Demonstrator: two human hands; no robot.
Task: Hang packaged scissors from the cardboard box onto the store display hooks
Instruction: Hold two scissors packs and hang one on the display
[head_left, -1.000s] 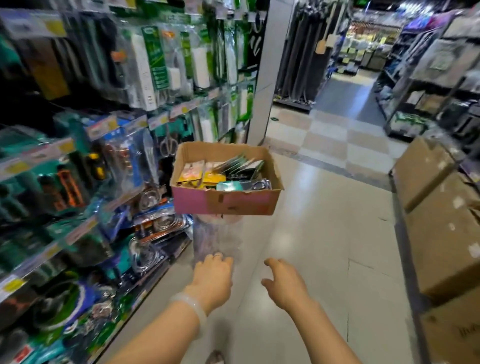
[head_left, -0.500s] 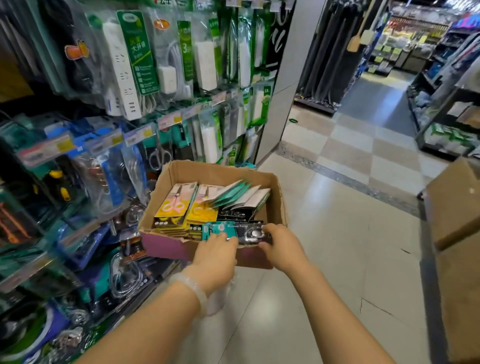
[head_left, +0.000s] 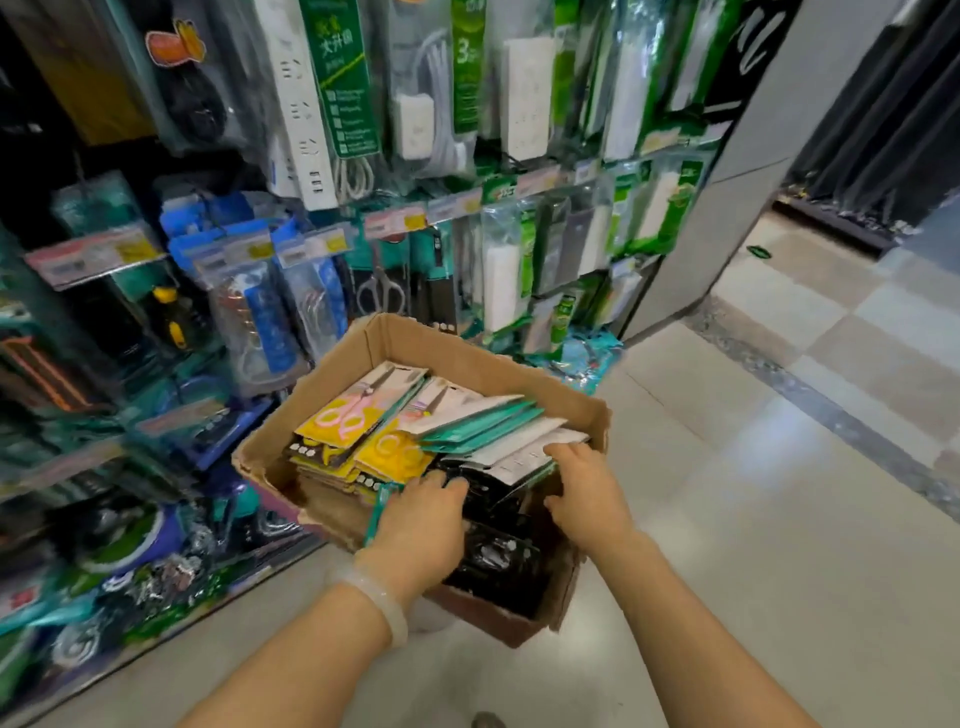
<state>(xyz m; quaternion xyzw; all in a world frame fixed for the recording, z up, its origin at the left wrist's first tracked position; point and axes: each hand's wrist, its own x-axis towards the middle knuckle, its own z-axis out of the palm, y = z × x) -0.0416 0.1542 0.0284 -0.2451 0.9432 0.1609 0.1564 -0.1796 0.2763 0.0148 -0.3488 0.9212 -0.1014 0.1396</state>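
1. Head view, far left: we see the store display hooks (head_left: 395, 244) along the rack, crowded with hanging goods behind price tags (head_left: 93, 254). One pair of hung scissors (head_left: 382, 291) sits just behind the cardboard box (head_left: 332, 384), which probably marks the hook we want.
2. The box stands close against the rack, open-topped. The packaged scissors (head_left: 358, 415) lie inside in overlapping stacks: yellow cards at the left, teal and white ones (head_left: 483, 421) in the middle, dark packs (head_left: 493, 556) at the near side.
3. Our left hand (head_left: 421, 525) rests on the near stacks, fingers curled over a teal-edged pack (head_left: 382, 506); it appears to grip it, though the palm hides the contact.
4. Our right hand (head_left: 584, 491) lies with fingers fairly straight on the white packs at the right wall, pressing or sorting rather than holding.
5. We judge the step to be picking: nothing is hung yet. Next we need one pack freed from the stack, lifted, and its hanger hole lined up with a hook.
6. In the way: neighbouring packs may drag along, and the power strips (head_left: 519, 93) and price tags crowd the hooks.
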